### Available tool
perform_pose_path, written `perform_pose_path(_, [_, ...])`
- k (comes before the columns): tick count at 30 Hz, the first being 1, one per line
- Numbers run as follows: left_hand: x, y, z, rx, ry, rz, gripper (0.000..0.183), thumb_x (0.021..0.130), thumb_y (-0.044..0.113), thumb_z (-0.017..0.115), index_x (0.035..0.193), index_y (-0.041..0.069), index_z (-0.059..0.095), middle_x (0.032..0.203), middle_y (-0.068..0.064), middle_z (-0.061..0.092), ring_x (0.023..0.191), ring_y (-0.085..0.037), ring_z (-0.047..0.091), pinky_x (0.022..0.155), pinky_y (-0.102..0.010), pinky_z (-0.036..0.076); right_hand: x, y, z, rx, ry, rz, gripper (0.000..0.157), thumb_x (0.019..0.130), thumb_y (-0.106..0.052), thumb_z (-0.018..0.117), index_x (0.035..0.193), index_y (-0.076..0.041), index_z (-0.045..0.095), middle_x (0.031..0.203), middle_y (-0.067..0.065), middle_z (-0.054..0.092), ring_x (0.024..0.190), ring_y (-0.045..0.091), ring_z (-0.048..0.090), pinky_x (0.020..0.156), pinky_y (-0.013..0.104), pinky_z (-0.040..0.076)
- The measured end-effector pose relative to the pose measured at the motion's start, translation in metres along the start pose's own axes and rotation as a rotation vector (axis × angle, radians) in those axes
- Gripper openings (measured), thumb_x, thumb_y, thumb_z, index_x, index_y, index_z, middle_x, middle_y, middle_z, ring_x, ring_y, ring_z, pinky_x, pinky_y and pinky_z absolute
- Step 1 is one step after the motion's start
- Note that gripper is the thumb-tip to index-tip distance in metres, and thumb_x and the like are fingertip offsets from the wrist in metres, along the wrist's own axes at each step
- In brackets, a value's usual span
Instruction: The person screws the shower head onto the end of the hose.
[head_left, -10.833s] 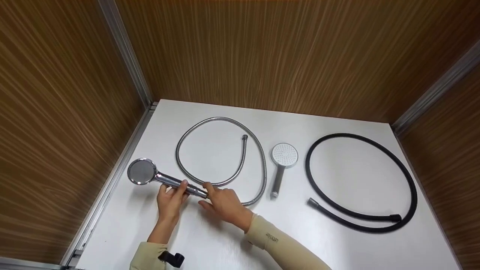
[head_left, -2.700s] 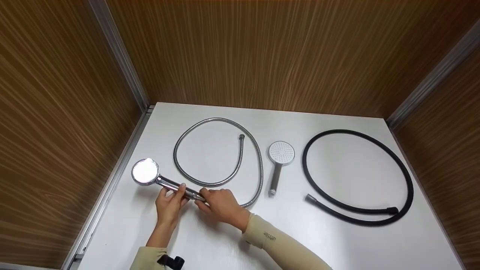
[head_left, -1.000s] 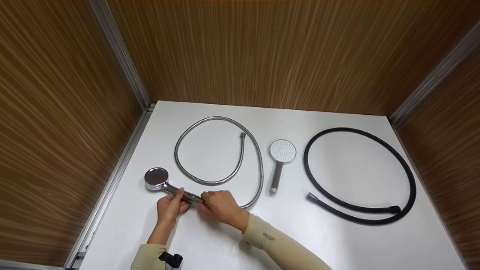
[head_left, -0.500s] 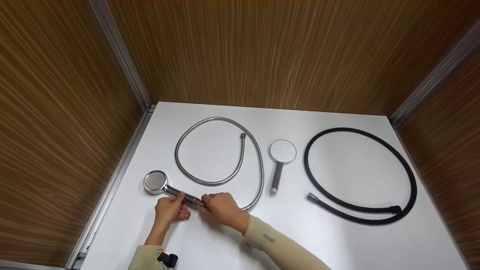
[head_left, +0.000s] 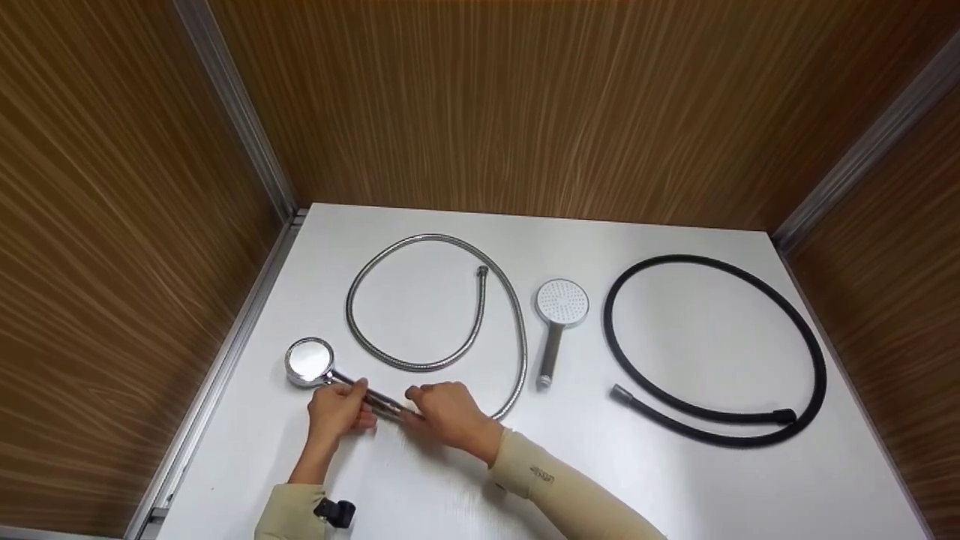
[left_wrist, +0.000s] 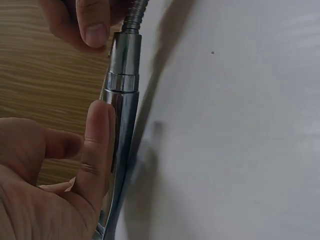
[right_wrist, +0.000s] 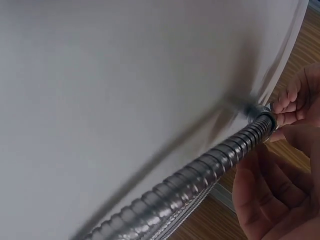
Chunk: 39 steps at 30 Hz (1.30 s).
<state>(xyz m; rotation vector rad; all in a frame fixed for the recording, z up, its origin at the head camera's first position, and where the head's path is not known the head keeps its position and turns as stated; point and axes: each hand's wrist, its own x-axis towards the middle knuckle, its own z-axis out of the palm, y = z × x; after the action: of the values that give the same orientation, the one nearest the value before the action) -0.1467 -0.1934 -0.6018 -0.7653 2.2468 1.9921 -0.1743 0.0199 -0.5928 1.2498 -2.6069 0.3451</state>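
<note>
A chrome hand shower lies slantwise at the left of the table, spray face up. My left hand holds its handle, thumb over the top and fingers beneath. In the left wrist view a smooth metal nut joins the end of the handle to the ribbed silver hose. The hose's far end, with a small fitting, lies inside its own loop. My right hand is at the nut, index finger lifted off it and thumb low beside it. Fingertips stand just beside the hose in the right wrist view.
A second hand shower, white-faced with a grey handle, lies right of the silver hose. Farther right is a coiled black hose with a grey end fitting. Wood-grain panels stand around the white table.
Over the last seconds the chrome shower's head has come lower and slightly right. My left hand has shifted a little along the handle. My right index finger has just lifted from the nut.
</note>
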Motion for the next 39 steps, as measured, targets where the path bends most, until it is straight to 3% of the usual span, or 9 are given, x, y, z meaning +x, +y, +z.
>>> perform_pose_path(6, [0.001, 0.007, 0.010, 0.004, 0.007, 0.065, 0.031, 0.104, 0.015, 0.063, 0.112, -0.015, 0.064, 0.071, -0.015, 0.073, 0.050, -0.014, 0.071, 0.051, -0.028, 0.066, -0.004, 0.017, -0.013, 0.063, 0.055, 0.072, 0.020, 0.099, -0.031, 0.071, 0.099, -0.011, 0.073, 0.069, -0.002, 0.067, 0.056, 0.012, 0.056, 0.047, 0.030, 0.051])
perform_pose_path(12, [0.005, 0.020, 0.025, 0.017, 0.006, 0.155, 0.024, 0.103, 0.010, 0.063, 0.112, -0.012, 0.065, 0.070, -0.017, 0.073, 0.046, -0.010, 0.067, 0.045, -0.026, 0.063, -0.012, 0.043, -0.028, 0.097, 0.102, 0.154, 0.019, 0.099, -0.027, 0.071, 0.103, -0.009, 0.075, 0.072, -0.001, 0.068, 0.061, 0.015, 0.061, 0.048, 0.032, 0.051])
perform_pose_path(19, [0.007, 0.034, 0.043, 0.061, -0.066, 0.209, 0.019, 0.102, 0.007, 0.063, 0.113, -0.008, 0.066, 0.077, -0.018, 0.073, 0.052, -0.011, 0.066, 0.045, -0.022, 0.060, -0.028, 0.067, -0.037, 0.138, 0.107, 0.288, 0.021, 0.100, -0.026, 0.071, 0.107, -0.006, 0.076, 0.078, 0.003, 0.072, 0.069, 0.019, 0.066, 0.056, 0.035, 0.057])
perform_pose_path(26, [0.007, 0.046, 0.063, 0.156, -0.122, 0.258, 0.029, 0.097, 0.003, 0.061, 0.124, -0.005, 0.065, 0.092, -0.023, 0.076, 0.069, -0.016, 0.072, 0.056, -0.019, 0.061, -0.043, 0.085, -0.044, 0.138, 0.133, 0.362, 0.022, 0.100, -0.025, 0.071, 0.107, -0.005, 0.077, 0.080, 0.005, 0.073, 0.071, 0.021, 0.067, 0.057, 0.036, 0.059])
perform_pose_path(33, [0.006, 0.054, 0.085, 0.105, -0.214, 0.275, 0.031, 0.094, 0.000, 0.063, 0.124, -0.007, 0.064, 0.091, -0.023, 0.076, 0.070, -0.017, 0.072, 0.056, -0.017, 0.053, -0.056, 0.098, -0.054, 0.122, 0.209, 0.412, 0.016, 0.097, -0.021, 0.075, 0.102, -0.006, 0.076, 0.081, 0.005, 0.073, 0.073, 0.023, 0.067, 0.060, 0.040, 0.061])
perform_pose_path(39, [0.003, 0.055, 0.105, 0.052, -0.302, 0.202, 0.033, 0.097, 0.003, 0.061, 0.128, -0.007, 0.062, 0.100, -0.022, 0.076, 0.076, -0.019, 0.074, 0.066, -0.028, 0.064, -0.069, 0.108, -0.059, 0.116, 0.238, 0.472, 0.012, 0.095, -0.019, 0.076, 0.097, -0.007, 0.075, 0.078, 0.003, 0.070, 0.068, 0.020, 0.064, 0.056, 0.037, 0.058])
